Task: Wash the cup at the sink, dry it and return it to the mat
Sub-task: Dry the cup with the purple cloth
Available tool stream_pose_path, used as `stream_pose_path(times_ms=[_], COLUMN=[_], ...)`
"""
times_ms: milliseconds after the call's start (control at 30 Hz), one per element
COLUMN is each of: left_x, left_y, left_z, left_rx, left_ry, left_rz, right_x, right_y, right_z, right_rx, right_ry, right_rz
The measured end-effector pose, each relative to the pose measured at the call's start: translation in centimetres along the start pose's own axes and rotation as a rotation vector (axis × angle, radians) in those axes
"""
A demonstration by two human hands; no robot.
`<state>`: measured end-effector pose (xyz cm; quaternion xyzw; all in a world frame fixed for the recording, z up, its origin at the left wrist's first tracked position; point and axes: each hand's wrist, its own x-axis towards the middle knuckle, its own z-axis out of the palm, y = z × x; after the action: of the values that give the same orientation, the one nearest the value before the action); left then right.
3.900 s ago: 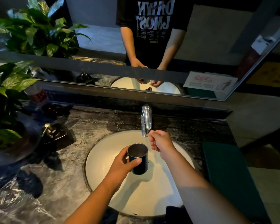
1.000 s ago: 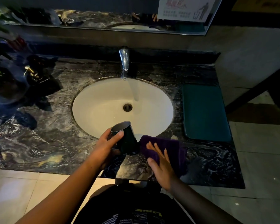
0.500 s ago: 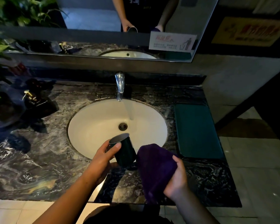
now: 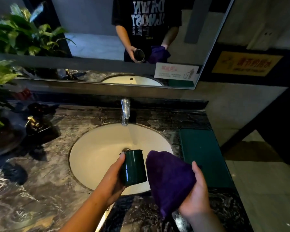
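A dark green cup (image 4: 134, 167) is held upright over the front part of the white sink (image 4: 97, 153), with my left hand (image 4: 114, 180) wrapped around its left side. Just right of the cup hangs a purple cloth (image 4: 169, 180), gripped from the right by my right hand (image 4: 197, 196). Cloth and cup are close together; I cannot tell whether they touch. The green mat (image 4: 203, 153) lies on the counter to the right of the sink. A chrome tap (image 4: 125, 111) stands behind the basin.
The dark marble counter (image 4: 40, 181) carries a soap dispenser (image 4: 34, 124) and a potted plant (image 4: 0, 81) at the left. A mirror (image 4: 94, 39) runs along the back wall. Right of the counter the floor drops away.
My right hand picked the purple cloth off the counter's front edge and raised it beside the cup. The cup has risen slightly over the basin. The view tilted upward.
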<state>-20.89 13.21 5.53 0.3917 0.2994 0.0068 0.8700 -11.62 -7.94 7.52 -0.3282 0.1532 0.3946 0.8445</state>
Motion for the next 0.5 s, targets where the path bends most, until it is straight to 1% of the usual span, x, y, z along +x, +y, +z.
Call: stream_pose_path(times_ms=[133,300,433,500], left_x=[0.0,-0.1,-0.4,-0.5], left_y=[1.3,2.2,2.5,2.4], left_z=[1.2,2.6,3.2,3.3], left_rx=[-0.003,0.169,0.287,0.311], left_ry=[0.013,0.088,0.116,0.167], left_rz=[0.065,0.233,0.336,0.383], right_x=[-0.1,-0.2,-0.4,-0.5], right_y=[-0.3,1.0,2.7,3.3], right_z=[3.2,6.9,8.9,9.6], right_rx=[-0.004,-0.034,-0.198,-0.278], right_ry=[-0.062,-0.136,-0.148,-0.134], right_rz=[-0.060,-0.108,-0.125,-0.127])
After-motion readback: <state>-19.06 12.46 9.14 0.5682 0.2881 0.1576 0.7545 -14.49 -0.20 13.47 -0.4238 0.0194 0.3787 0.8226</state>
